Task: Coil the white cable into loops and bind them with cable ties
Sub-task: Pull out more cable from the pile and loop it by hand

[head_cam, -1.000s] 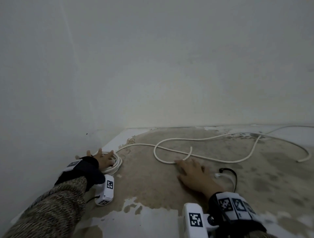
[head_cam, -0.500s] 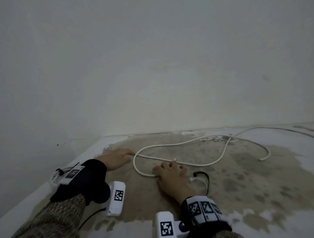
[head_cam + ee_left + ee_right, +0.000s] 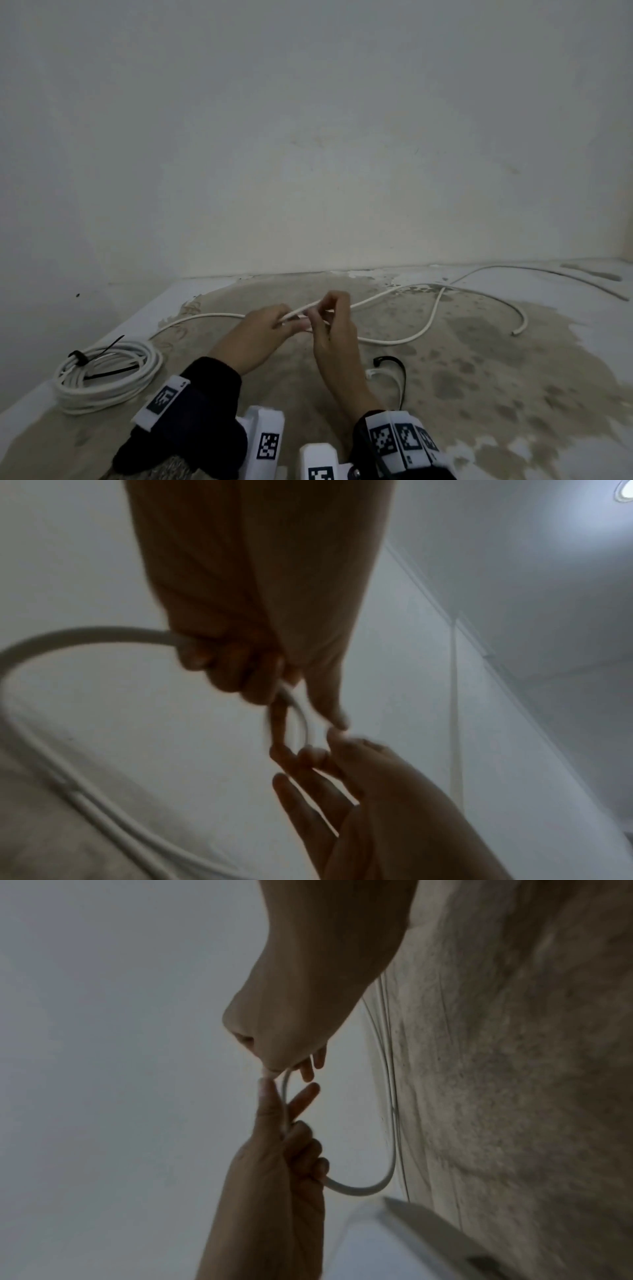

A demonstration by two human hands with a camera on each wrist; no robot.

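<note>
The white cable [image 3: 428, 320] snakes loose over the stained floor and rises to my two hands in the middle of the head view. My left hand [image 3: 291, 320] grips it with curled fingers, thumb lying along it [image 3: 270, 1104]. Just to its right, my right hand [image 3: 317, 313] pinches the same stretch between thumb and fingertips [image 3: 270, 1069]. Behind the left hand [image 3: 240, 674] the cable [image 3: 85, 634] arcs away and down. Its far end [image 3: 515, 332] lies at the right. A finished coil [image 3: 106, 377] bound with black cable ties [image 3: 80, 358] lies at the left.
A loose black cable tie [image 3: 399, 373] and a white one [image 3: 380, 371] lie on the floor right of my right wrist. The wall [image 3: 308, 171] stands close behind. A thin dark strip [image 3: 596, 291] lies at the far right.
Both hands have left the floor and taken hold of the loose cable, lifting it. The left hand came away from the coil, which now lies apart at the left.
</note>
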